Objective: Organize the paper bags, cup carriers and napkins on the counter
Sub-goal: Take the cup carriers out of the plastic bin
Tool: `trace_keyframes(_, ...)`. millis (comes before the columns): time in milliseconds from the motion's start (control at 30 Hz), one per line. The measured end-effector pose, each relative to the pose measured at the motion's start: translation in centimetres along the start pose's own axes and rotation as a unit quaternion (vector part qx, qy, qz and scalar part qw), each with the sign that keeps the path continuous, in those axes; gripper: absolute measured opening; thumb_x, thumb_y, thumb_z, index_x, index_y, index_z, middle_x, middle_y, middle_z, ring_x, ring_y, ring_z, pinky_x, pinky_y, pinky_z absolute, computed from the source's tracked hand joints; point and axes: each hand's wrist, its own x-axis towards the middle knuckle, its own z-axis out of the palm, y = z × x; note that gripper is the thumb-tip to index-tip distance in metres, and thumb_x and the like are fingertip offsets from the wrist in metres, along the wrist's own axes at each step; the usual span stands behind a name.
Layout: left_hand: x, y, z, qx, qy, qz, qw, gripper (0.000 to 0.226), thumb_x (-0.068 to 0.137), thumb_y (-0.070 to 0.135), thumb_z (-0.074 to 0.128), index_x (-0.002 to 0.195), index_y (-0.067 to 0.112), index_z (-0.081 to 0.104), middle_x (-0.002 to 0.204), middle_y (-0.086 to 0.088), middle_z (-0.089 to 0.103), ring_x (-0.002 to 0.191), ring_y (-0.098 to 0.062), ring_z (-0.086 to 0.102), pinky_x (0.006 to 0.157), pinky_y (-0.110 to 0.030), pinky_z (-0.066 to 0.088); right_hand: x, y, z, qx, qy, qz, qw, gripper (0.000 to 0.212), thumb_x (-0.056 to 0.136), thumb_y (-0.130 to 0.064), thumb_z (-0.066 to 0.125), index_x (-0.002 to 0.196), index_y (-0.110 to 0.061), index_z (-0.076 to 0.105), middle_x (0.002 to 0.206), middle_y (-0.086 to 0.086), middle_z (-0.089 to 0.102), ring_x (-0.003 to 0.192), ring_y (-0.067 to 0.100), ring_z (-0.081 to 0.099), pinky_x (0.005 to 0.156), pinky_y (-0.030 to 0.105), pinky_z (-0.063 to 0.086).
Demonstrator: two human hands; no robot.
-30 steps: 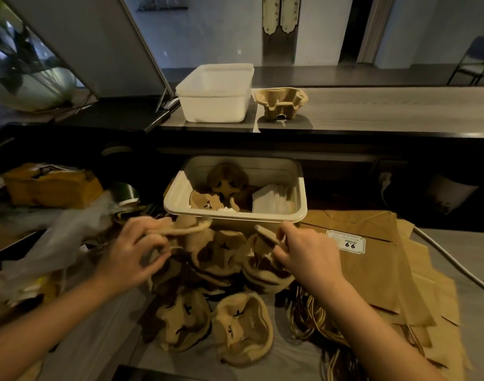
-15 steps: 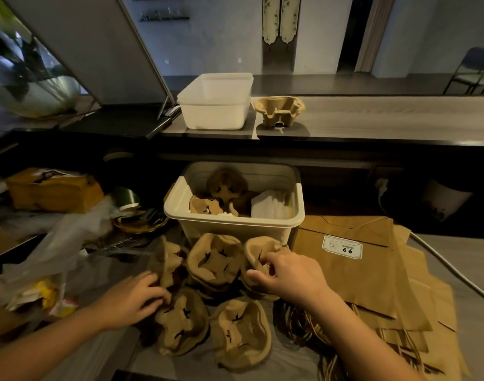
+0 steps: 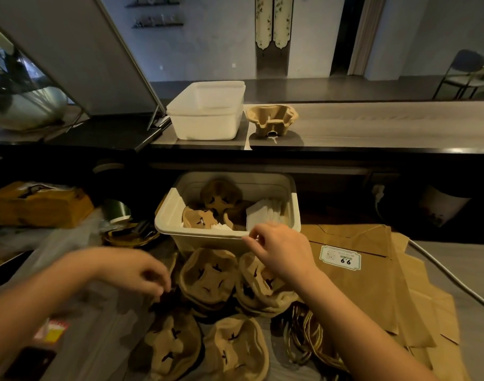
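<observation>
Risen since the earlier frame, my right hand (image 3: 283,254) hangs slack and empty by the cream plastic tub (image 3: 202,244), brown moulded-pulp cup carriers (image 3: 207,273) lying between it and my blurred left hand (image 3: 136,270), grip unreadable.

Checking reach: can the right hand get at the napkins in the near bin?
Probably yes: the right hand is at the front rim of the open bin, napkins just beyond, nothing covering them.

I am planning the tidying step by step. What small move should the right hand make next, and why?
Probably the right hand should dip into the cream plastic bin and lift out a brown moulded-pulp cup carrier: it hovers at the front rim, seemingly empty, and carriers lie mixed there with white paper napkins.
</observation>
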Motion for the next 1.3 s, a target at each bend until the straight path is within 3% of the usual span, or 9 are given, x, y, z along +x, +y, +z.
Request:
trace_keyframes(167,2.1,0.8,-5.7,-0.057,0.164,0.014,0.985,0.011,0.093,0.034,0.051,0.098,0.044,0.055,0.102,0.022,0.059,0.095,0.008,0.054,0.082,-0.009,0.044,3.7,0.6,1.1,-0.006,0.015,-0.013,1.0,0.03,0.095,-0.044,0.046,0.109,-0.023,0.061,0.101,-0.007,0.058,0.096,0.01,0.054,0.075,0.027,0.053)
trace_keyframes(267,5.9,-0.3,-6.4,-0.061,0.229,-0.015,0.971,0.023,0.092,0.037,0.053,0.115,0.036,0.055,0.116,0.013,0.057,0.102,-0.001,0.055,0.089,-0.02,0.048,6.2,1.0,1.7,-0.017,0.0,-0.01,1.0,0.03,0.094,-0.043,0.048,0.113,-0.023,0.06,0.107,-0.005,0.057,0.103,0.013,0.05,0.077,0.027,0.05)
trace_keyframes(500,13.2,-3.4,-7.3,0.033,0.234,-0.126,0.964,0.064,0.092,0.034,0.053,0.146,0.017,0.025,0.147,-0.007,0.034,0.132,-0.021,0.037,0.106,-0.028,0.033,13.5,2.1,4.2,0.011,-0.106,0.057,0.993,0.045,0.09,-0.038,0.057,0.132,-0.025,0.046,0.127,0.0,0.051,0.119,0.02,0.046,0.089,0.032,0.046)
trace_keyframes(633,16.3,-4.3,-7.1,0.074,0.205,-0.19,0.957,0.062,0.088,0.039,0.055,0.141,0.019,0.029,0.134,-0.008,0.045,0.122,-0.025,0.045,0.098,-0.032,0.041,16.9,2.8,6.0,0.04,-0.172,0.095,0.98,0.031,0.094,-0.035,0.052,0.112,-0.011,0.059,0.098,0.003,0.059,0.095,0.019,0.059,0.076,0.027,0.046)
trace_keyframes(733,17.5,-4.4,-7.1,0.074,0.21,-0.211,0.952,0.059,0.085,0.041,0.059,0.133,0.019,0.034,0.124,-0.007,0.053,0.117,-0.026,0.047,0.092,-0.035,0.044,18.5,2.8,7.1,0.054,-0.249,0.135,0.957,0.029,0.098,-0.032,0.045,0.1,-0.009,0.062,0.09,0.004,0.057,0.094,0.023,0.057,0.077,0.028,0.04)
trace_keyframes(867,18.0,-4.3,-6.9,0.117,0.204,-0.243,0.941,0.056,0.084,0.036,0.063,0.128,0.017,0.036,0.123,-0.007,0.054,0.118,-0.026,0.045,0.09,-0.034,0.043,19.0,2.5,8.0,0.031,-0.267,0.153,0.951,0.035,0.096,-0.039,0.046,0.072,-0.015,0.047,0.071,-0.001,0.046,0.082,0.02,0.055,0.075,0.031,0.043)
trace_keyframes(1033,17.2,-3.0,-6.9,0.106,0.227,-0.247,0.936,0.066,0.081,0.035,0.066,0.132,0.016,0.03,0.132,-0.009,0.041,0.123,-0.03,0.037,0.098,-0.032,0.035,18.5,3.1,8.0,0.058,-0.213,0.183,0.958,0.03,0.095,-0.041,0.047,0.093,-0.013,0.06,0.08,0.002,0.054,0.086,0.021,0.057,0.08,0.033,0.048)
trace_keyframes(1133,16.3,-2.7,-7.1,0.029,0.247,-0.225,0.942,0.067,0.076,0.031,0.072,0.127,0.019,0.031,0.13,-0.008,0.034,0.114,-0.03,0.047,0.089,-0.036,0.044,17.5,3.7,7.7,0.148,-0.132,0.184,0.963,0.03,0.092,-0.041,0.054,0.102,-0.013,0.061,0.089,0.002,0.061,0.086,0.019,0.062,0.078,0.032,0.051)
trace_keyframes(1300,13.1,-2.8,-9.0,-0.043,0.257,-0.183,0.948,0.07,0.076,0.029,0.072,0.131,0.015,0.032,0.131,-0.008,0.029,0.111,-0.028,0.05,0.081,-0.031,0.048,14.9,2.6,4.7,0.34,-0.007,0.144,0.929,0.014,0.091,-0.029,0.06,0.102,-0.023,0.059,0.086,-0.013,0.058,0.079,0.0,0.057,0.066,0.013,0.045)
